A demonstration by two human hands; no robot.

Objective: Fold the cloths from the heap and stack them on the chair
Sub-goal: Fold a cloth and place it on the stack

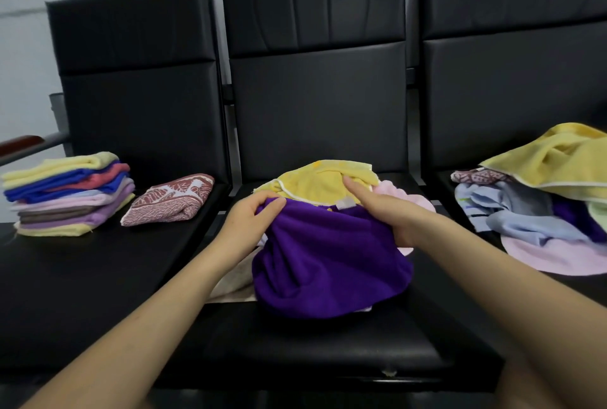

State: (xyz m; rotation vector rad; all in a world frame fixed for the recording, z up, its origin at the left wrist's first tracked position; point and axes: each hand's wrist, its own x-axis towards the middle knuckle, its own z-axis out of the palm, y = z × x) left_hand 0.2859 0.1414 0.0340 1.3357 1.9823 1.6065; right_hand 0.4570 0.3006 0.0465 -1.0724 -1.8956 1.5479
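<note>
A purple cloth (pixel 328 260) lies bunched on the middle chair seat (pixel 312 349), on top of a yellow cloth (pixel 315 183), a pink cloth (pixel 417 201) and a pale one. My left hand (pixel 253 214) pinches the purple cloth's upper left edge. My right hand (pixel 384 211) grips its upper right edge near a white label, index finger stretched over the yellow cloth. A stack of folded cloths (pixel 69 195) stands on the left chair, with a folded red patterned cloth (pixel 170 200) beside it. The unfolded heap (pixel 538 208) covers the right chair.
Three black padded chairs stand side by side against a pale wall. A wooden armrest (pixel 19 144) juts out at the far left. The left chair seat (pixel 82 277) shows bare black padding in front of the stack.
</note>
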